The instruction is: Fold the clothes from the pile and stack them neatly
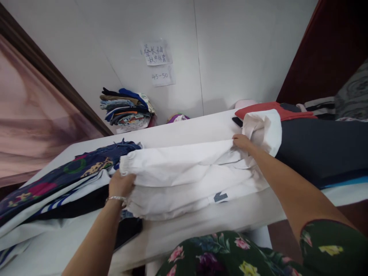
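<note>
A white hooded jacket lies folded lengthwise across the table, its gathered hem to the left and its hood to the right. A dark printed mark shows near its lower edge. At the hem end, my left hand grips the cloth with the thumb on top; a bracelet circles that wrist. Close to the hood, my right hand pinches the upper edge of the jacket. The undersides of the fingers on both hands are hidden.
Left on the white table lies a pile of patterned and dark clothes. Dark garments and a red one lie at the right. Behind stands a folded clothes stack, below paper notes on the wall.
</note>
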`<state>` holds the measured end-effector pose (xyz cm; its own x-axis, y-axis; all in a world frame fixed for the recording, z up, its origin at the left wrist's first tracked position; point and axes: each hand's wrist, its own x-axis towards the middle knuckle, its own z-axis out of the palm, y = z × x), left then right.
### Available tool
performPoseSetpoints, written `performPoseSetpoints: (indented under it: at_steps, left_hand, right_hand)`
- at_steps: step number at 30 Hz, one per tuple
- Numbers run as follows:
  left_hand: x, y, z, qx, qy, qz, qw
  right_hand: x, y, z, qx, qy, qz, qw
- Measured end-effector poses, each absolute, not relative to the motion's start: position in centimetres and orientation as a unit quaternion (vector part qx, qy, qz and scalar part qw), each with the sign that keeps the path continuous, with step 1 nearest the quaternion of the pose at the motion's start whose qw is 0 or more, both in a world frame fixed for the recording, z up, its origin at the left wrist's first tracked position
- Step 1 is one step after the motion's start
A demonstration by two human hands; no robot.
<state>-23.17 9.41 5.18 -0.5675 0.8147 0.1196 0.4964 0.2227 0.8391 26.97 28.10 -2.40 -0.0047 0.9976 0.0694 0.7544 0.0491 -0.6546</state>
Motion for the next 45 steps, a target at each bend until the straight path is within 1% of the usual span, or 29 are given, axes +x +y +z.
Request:
performPoseSetpoints:
  at_steps: [3, 5, 7, 9, 13, 14, 16, 18, 21, 22, 24, 27, 30, 36, 39, 40, 42, 45]
  left_hand:
    - [-23.6, 9.7, 5.4, 0.437, 0.855, 0.259, 0.106]
    - [-23.7, 9.8, 5.7, 0.446, 0.875, 0.168, 0.088]
    - [-23.7, 9.7, 6.1, 0.455, 0.877, 0.133, 0.083]
    - [-23.6, 9.4, 6.4, 0.469, 0.874, 0.115, 0.041]
    - [-22.5, 10.0, 6.6, 0.563, 0.805, 0.125, -0.135]
    - [-22.1, 10.5, 6.5, 0.594, 0.778, 0.128, -0.163]
    - [-21.4, 11.7, 6.1, 0.643, 0.734, 0.118, -0.184]
    - [-20.8, 13.0, 5.1, 0.672, 0.715, 0.07, -0.179]
    - [-20.5, 14.1, 2.6, 0.688, 0.709, -0.052, -0.143]
    - [-20.5, 14.2, 1.7, 0.687, 0.709, -0.084, -0.134]
    - [-20.6, 14.1, 0.3, 0.681, 0.711, -0.118, -0.129]
    - [-20.8, 14.1, -0.6, 0.677, 0.713, -0.122, -0.137]
    - [-20.9, 14.2, -0.5, 0.679, 0.712, -0.116, -0.139]
    - [-20.7, 14.2, -0.3, 0.679, 0.712, -0.114, -0.139]
    - [-20.6, 14.1, -0.2, 0.679, 0.714, -0.11, -0.132]
    - [-20.6, 14.1, -0.1, 0.68, 0.714, -0.106, -0.129]
    - [-20.8, 14.2, 0.4, 0.686, 0.712, -0.094, -0.118]
    - [-21.4, 14.4, 1.4, 0.698, 0.707, -0.078, -0.084]
  right_hand:
    - [26.6, 27.9, -3.6, -0.662, -0.687, 0.178, 0.239]
    - [26.6, 27.7, -4.1, -0.665, -0.693, 0.15, 0.234]
    - [26.3, 27.4, -4.0, -0.664, -0.698, 0.124, 0.239]
    - [25.1, 26.7, -3.3, -0.638, -0.717, 0.097, 0.263]
    - [19.4, 23.2, -0.9, -0.48, -0.807, 0.048, 0.342]
    - [17.6, 22.2, -0.3, -0.45, -0.826, 0.046, 0.336]
    - [14.8, 20.7, 0.2, -0.41, -0.862, 0.044, 0.296]
    - [13.6, 20.2, -0.4, -0.421, -0.877, 0.046, 0.227]
    - [14.8, 21.0, -2.9, -0.513, -0.848, 0.077, 0.109]
    - [15.5, 21.5, -3.9, -0.539, -0.834, 0.084, 0.087]
    - [16.9, 22.1, -5.6, -0.56, -0.821, 0.082, 0.074]
    - [17.6, 22.4, -6.8, -0.557, -0.824, 0.069, 0.081]
    - [17.3, 22.4, -6.6, -0.557, -0.822, 0.077, 0.086]
    - [17.6, 22.2, -5.5, -0.557, -0.807, 0.163, 0.11]
    - [18.8, 20.9, -5.4, -0.556, -0.805, 0.175, 0.112]
    - [19.5, 20.3, -5.4, -0.556, -0.804, 0.17, 0.126]
    - [21.2, 18.8, -5.4, -0.557, -0.795, 0.15, 0.185]
    - [24.8, 16.3, -4.9, -0.559, -0.759, 0.083, 0.323]
